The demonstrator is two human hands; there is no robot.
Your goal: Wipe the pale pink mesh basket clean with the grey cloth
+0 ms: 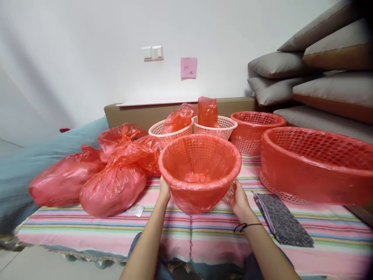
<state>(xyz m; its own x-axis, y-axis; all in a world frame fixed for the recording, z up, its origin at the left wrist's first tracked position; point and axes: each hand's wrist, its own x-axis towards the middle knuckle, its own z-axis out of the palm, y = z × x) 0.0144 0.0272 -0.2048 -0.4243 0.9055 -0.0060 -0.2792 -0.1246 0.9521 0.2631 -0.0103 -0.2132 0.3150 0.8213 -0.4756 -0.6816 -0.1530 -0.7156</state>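
Red, thin, shiny plastic wrap (190, 200) covers the round plastic basket with small holes (201, 153) in the middle of the head view. The basket is over the striped cloth (169, 233), between the person's 2 hands. The left hand (164, 189) holds it low on its left side, with most fingers hidden behind it. The right hand (238, 196) cups the other side, fingers bent and loose, not squeezed into a fist. I cannot tell if the bottom of the basket touches the cloth or hangs just above it. The basket's open top faces up and tips a bit toward the person. Some crumpled wrap lies inside.

On the left sit at least 3 puffy, knotted red plastic bags (115, 190). Behind the basket stand 2 pale baskets with holes (175, 137), with loose red plastic (207, 111) poking out. To the right are a smaller round red-wrapped basket (247, 134) and a big, wide red-wrapped basket (309, 182). A folded dark grey cloth (285, 221) lies in front of the big basket.

The step in hand looks like holding the wrapped basket steady. My guess is that the next move calls for an even hold on both sides, so the basket stays level and the wrap does not slip or tear.
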